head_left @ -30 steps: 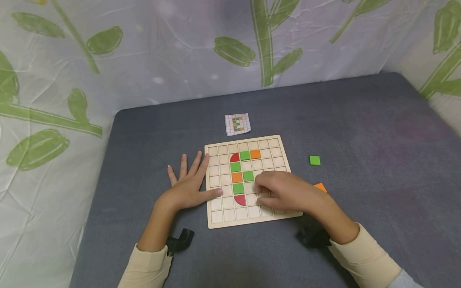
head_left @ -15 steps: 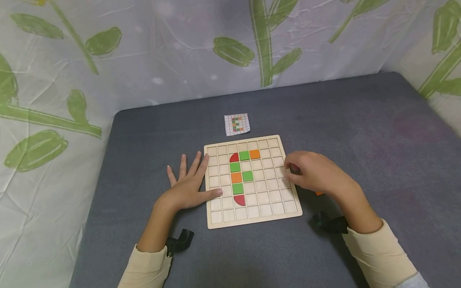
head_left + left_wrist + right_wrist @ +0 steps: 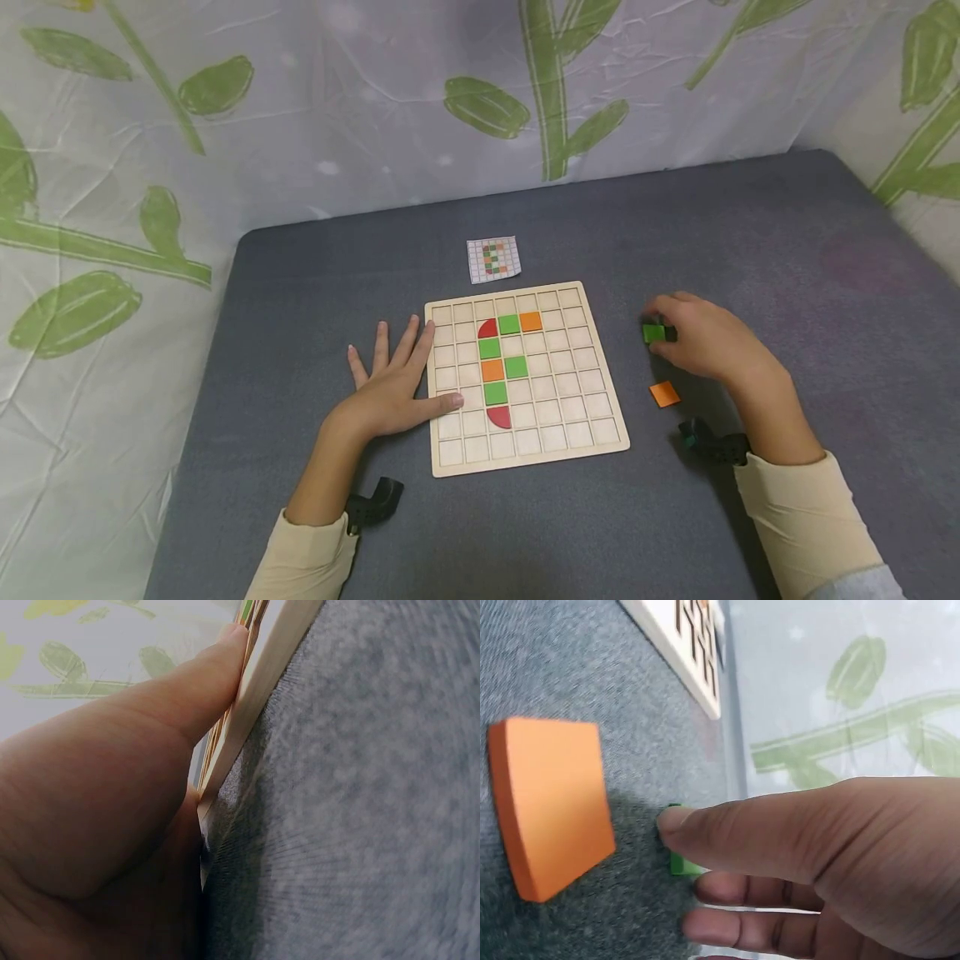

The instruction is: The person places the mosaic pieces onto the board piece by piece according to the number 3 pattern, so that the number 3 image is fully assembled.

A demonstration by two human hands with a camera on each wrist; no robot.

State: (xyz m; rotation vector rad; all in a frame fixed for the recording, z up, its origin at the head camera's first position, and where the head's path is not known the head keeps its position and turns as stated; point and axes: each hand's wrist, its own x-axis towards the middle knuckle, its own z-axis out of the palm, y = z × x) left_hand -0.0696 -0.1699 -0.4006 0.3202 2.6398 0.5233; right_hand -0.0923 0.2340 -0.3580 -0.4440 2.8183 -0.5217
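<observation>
My left hand (image 3: 393, 393) lies with fingers spread at the left side of a wooden grid board (image 3: 573, 433). Its thumb rests on the board's face, as the left wrist view also shows. On the board sit red quarter-round pieces (image 3: 499, 417), green square tiles (image 3: 496, 392) and orange square tiles (image 3: 492, 370). To the right of the board, my right hand (image 3: 708, 337) has thumb and fingers around a loose green square tile (image 3: 654, 333) at the table surface. The right wrist view shows the thumb partly covering this tile. A loose orange tile (image 3: 664, 394) lies nearer me.
A small printed card (image 3: 493, 259) with a coloured grid pattern lies behind the board. The dark grey table (image 3: 337, 275) meets a pale cloth wall (image 3: 360, 125) with green leaf prints at the back. A black wrist device sits on each wrist.
My right hand has moved right, from over the board to the loose green tile, and its fingers have come around it. The orange tile is now uncovered. The left hand stays put.
</observation>
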